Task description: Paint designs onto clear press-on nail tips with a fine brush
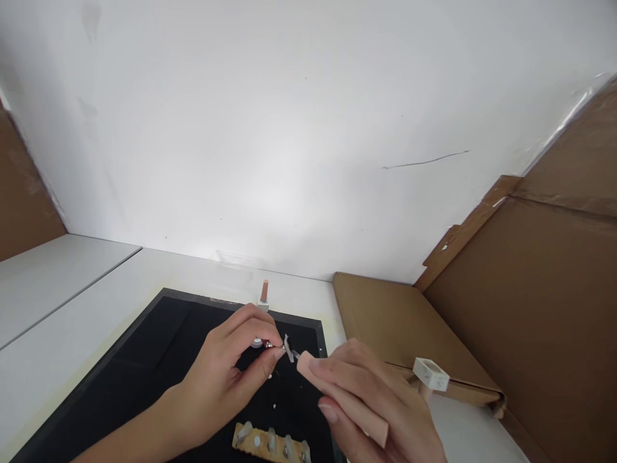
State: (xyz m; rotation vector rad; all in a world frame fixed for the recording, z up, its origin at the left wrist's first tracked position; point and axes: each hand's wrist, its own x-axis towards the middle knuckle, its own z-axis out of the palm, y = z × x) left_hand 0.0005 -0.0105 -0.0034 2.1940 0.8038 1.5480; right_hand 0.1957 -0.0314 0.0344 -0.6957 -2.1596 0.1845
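Note:
My left hand [231,376] pinches a small shiny metal holder between thumb and fingertips. At its end stands a pale, thin false nail [288,348], turned nearly edge-on. My right hand [376,405] is closed around the long pink cap of a nail polish brush [344,402]. The brush's dark tip is at the false nail's right side; I cannot tell whether they touch. Below the hands, a yellowish strip [267,444] carries several upright pale false nails, cut off by the lower edge. A small round white thing [257,343] is partly hidden behind my left fingers.
A black board or mat [139,366] with a raised rim lies on the white table [91,308]. Behind it stands a pink-capped bottle [264,294]. A flat cardboard box [385,315] and a white block-shaped thing [430,374] are at right. Cardboard walls [540,296] flank the white back wall.

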